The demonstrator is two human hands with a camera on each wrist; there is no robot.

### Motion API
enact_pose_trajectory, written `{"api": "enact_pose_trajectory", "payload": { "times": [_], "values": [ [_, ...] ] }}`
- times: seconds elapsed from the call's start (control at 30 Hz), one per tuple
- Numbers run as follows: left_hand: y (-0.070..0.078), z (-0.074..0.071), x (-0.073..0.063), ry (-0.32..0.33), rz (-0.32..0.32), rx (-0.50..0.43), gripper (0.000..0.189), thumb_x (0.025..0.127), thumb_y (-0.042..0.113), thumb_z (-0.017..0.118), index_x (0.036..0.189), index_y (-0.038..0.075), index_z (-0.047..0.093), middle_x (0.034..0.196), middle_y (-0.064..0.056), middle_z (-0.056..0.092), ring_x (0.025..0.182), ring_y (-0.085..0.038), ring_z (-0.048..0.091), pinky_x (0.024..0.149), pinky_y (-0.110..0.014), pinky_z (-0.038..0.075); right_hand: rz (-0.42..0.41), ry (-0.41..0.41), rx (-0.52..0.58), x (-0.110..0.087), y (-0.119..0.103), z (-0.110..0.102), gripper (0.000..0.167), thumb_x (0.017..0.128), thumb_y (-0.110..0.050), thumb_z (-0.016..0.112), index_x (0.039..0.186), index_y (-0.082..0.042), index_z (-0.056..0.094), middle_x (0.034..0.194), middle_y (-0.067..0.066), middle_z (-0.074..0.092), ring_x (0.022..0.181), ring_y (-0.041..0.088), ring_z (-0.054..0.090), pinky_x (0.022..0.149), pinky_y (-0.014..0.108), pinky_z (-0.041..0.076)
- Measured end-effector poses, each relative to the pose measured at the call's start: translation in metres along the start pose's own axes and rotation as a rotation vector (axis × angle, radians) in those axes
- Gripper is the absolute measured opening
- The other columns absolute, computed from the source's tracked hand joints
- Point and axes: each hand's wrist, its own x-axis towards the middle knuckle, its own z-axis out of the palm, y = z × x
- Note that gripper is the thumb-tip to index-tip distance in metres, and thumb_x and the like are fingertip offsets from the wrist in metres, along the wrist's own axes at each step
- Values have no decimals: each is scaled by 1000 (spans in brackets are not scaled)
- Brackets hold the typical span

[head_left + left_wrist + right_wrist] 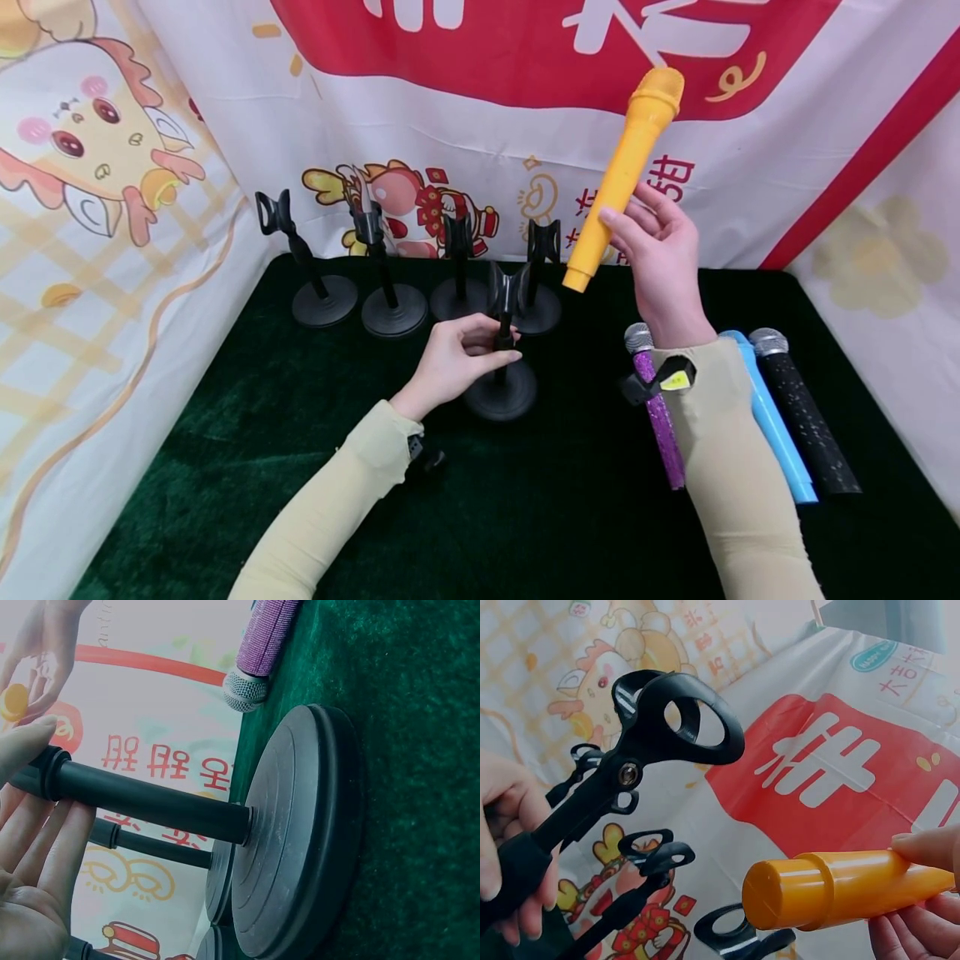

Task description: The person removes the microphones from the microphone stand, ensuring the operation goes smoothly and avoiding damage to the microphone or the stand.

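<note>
A yellow microphone (624, 171) slants upward in my right hand (666, 262), thumb on one side and fingers on the other, head end up. My left hand (448, 360) grips the post of a black microphone stand (504, 396) around its collar, as the left wrist view shows, with the round base (292, 832) on the cloth. In the right wrist view, the stand's open clip (682, 724) faces up, apart from the microphone's lower end (787, 894).
Behind the held stand are several more black stands (393, 310) in a row. To the right lie a purple microphone (666, 433), a blue one (776, 433) and a black speckled one (806, 417). Dark green cloth (570, 517) covers the table; printed fabric (480, 125) hangs behind.
</note>
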Motion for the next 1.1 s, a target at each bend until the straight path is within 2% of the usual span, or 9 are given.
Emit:
{"api": "enact_pose_trajectory", "payload": {
  "times": [0.47, 0.73, 0.97, 1.1],
  "values": [
    [0, -1, 1, 3, -10, -5, 21, 88, 17, 83, 108, 16, 75, 109, 3, 75, 96, -19, 73, 83, -34, 60, 10, -2, -121, -8, 15, -20, 58, 82, -13, 88, 134, -6, 64, 123, 13, 69, 109, 26, 66, 87, 28, 57],
    [2, 0, 1, 7, -33, -8, 22, 88, 8, 81, 109, 12, 74, 109, 0, 75, 97, -19, 72, 84, -35, 60, 49, -18, -211, -17, 22, -33, 61, 83, -17, 87, 137, -8, 61, 126, 12, 68, 111, 24, 65, 87, 25, 57],
    [1, -1, 1, -3, -27, -6, 23, 88, 22, 83, 108, 15, 75, 108, 2, 75, 97, -18, 73, 84, -34, 60, 63, -29, -255, -24, 31, -44, 60, 86, -14, 84, 140, -5, 59, 125, 10, 68, 108, 21, 66, 85, 24, 57],
    [-1, -1, 1, -6, -30, -12, 23, 88, 22, 83, 109, 15, 75, 109, 2, 75, 97, -18, 73, 85, -34, 60, 78, -39, -283, -29, 36, -50, 61, 87, -14, 84, 141, -3, 57, 126, 10, 68, 108, 19, 66, 85, 23, 57]
  ]
}}
